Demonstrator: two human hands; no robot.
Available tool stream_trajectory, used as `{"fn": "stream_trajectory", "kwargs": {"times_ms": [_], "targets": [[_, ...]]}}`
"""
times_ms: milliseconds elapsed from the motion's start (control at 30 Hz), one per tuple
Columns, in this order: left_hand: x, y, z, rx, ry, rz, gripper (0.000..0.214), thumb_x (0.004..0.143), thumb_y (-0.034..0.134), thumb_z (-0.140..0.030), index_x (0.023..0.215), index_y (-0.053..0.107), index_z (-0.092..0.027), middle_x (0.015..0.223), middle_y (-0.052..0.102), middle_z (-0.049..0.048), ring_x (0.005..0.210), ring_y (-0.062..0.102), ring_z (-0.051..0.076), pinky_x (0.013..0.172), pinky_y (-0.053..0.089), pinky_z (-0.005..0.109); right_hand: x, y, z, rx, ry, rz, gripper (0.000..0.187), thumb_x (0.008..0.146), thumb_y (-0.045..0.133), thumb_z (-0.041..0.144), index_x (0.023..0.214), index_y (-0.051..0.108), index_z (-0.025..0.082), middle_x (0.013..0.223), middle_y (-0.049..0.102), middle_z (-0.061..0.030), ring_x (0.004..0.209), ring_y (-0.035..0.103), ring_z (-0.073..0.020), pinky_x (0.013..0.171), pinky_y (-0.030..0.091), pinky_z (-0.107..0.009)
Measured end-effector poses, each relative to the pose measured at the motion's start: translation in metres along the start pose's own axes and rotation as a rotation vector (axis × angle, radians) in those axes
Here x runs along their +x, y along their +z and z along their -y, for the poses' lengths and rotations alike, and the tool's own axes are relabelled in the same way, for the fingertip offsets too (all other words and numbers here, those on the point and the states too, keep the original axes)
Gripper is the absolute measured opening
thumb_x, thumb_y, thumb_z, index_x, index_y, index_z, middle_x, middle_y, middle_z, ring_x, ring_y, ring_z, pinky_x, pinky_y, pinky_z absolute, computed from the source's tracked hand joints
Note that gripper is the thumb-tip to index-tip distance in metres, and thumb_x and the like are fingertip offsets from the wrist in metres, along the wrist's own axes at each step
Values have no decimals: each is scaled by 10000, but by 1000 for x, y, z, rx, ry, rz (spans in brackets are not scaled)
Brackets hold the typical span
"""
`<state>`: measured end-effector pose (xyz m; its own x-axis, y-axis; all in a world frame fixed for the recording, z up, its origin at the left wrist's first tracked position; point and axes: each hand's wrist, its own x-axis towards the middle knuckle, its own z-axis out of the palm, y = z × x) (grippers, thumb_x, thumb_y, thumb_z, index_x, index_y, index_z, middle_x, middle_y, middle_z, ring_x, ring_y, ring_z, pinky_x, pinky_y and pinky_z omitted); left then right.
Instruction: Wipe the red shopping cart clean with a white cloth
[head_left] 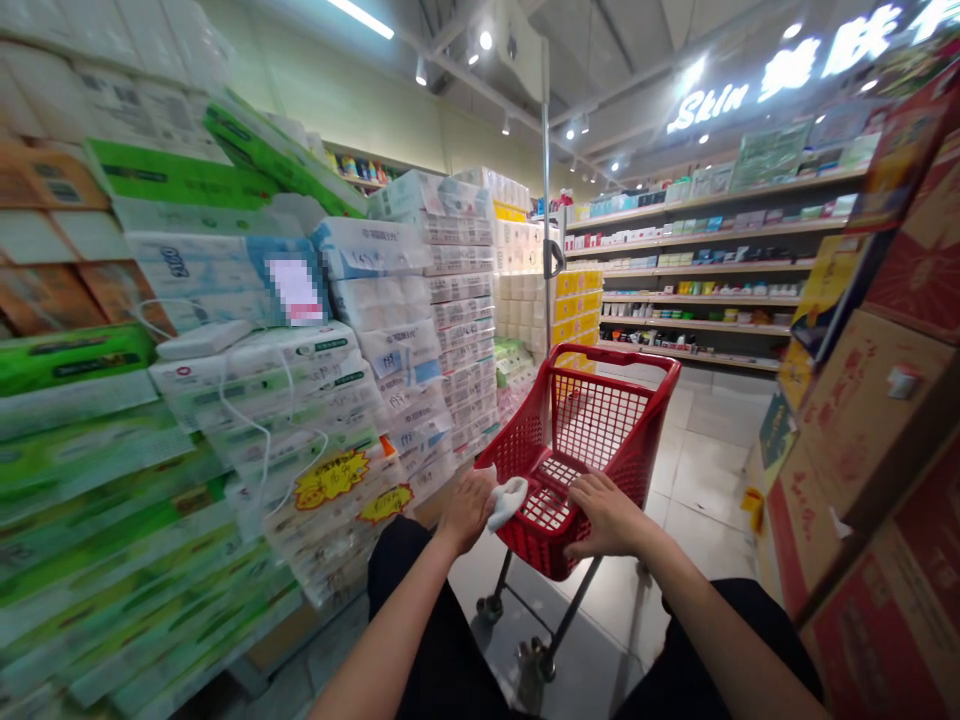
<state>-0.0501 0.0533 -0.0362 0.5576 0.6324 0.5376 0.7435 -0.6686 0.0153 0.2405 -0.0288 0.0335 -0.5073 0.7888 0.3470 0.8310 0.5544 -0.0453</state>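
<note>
A red plastic shopping cart stands in the aisle right in front of me, its basket holding nothing I can see. My left hand is closed on the near left of the cart's rim, with a crumpled white cloth pinched in its fingers. My right hand rests curled over the near right of the rim. Both forearms reach forward over my dark-clad legs.
Tall stacks of packaged tissue and toilet paper crowd the left side, with yellow price tags. Red and brown cartons line the right. Shelves of bottles stand at the back. A metal pole rises behind the cart. Tiled floor runs ahead.
</note>
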Motion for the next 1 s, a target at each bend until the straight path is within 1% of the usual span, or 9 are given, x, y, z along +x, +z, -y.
{"fn": "stream_trajectory", "kwargs": {"times_ms": [67,133,267,400,500,600,733,867,1000], "targets": [[2,0,-9,7,-9,-6,263,987,323,-279,1116,547,-231,1142,604,46,1201,482,207,1135,285,439,3,1,13,1,21,29,483,686,632,667,869,615,221,944,626,-57,988,524,-245,1036,277,-440],[6,-2,-19,11,-13,-6,241,980,348,-268,1118,543,-232,1137,603,42,1199,479,204,1138,275,440,8,7,29,4,51,68,392,788,561,604,845,624,221,903,646,-59,957,552,-236,977,337,-406],[12,-5,-47,7,-38,-39,222,978,363,-268,1100,541,-216,1100,600,51,1184,481,208,1118,294,467,13,23,52,-49,201,113,256,818,547,393,962,608,191,943,676,-99,912,608,-252,779,423,-340],[16,0,-81,-27,-36,-68,203,973,382,-275,1095,537,-226,1076,603,54,1161,495,218,1103,314,479,9,27,46,-72,358,185,236,788,530,290,1004,590,215,881,697,-82,784,653,-235,624,399,-286],[16,6,-104,-70,0,-60,214,960,416,-275,1145,518,-237,1067,607,52,1143,508,231,1101,319,488,3,25,37,-85,410,200,235,731,573,268,958,603,215,859,700,-89,789,665,-255,595,384,-283],[16,8,-118,-107,76,-12,222,944,449,-247,1156,513,-240,1074,617,48,1094,543,221,1110,321,465,-5,25,31,-70,427,183,238,728,589,293,950,608,210,842,702,-91,787,668,-263,592,379,-289],[18,0,-112,-122,230,55,239,969,418,-249,1186,518,-236,1086,635,40,1096,565,183,1132,303,404,-20,29,25,-45,413,101,270,782,577,411,969,608,219,866,708,-83,802,664,-255,617,375,-290],[19,-14,-85,-98,374,99,278,1005,354,-272,1218,530,-241,1190,627,29,1247,485,151,1177,213,394,-31,29,19,-28,395,65,226,790,582,436,905,614,244,874,709,-53,811,658,-232,628,354,-278],[22,-22,-58,-73,423,140,301,1009,356,-310,1248,534,-266,1337,549,14,1366,349,153,1192,150,423,-32,26,16,-30,403,52,182,740,637,386,864,619,254,853,706,-26,820,654,-228,633,339,-281]]}}
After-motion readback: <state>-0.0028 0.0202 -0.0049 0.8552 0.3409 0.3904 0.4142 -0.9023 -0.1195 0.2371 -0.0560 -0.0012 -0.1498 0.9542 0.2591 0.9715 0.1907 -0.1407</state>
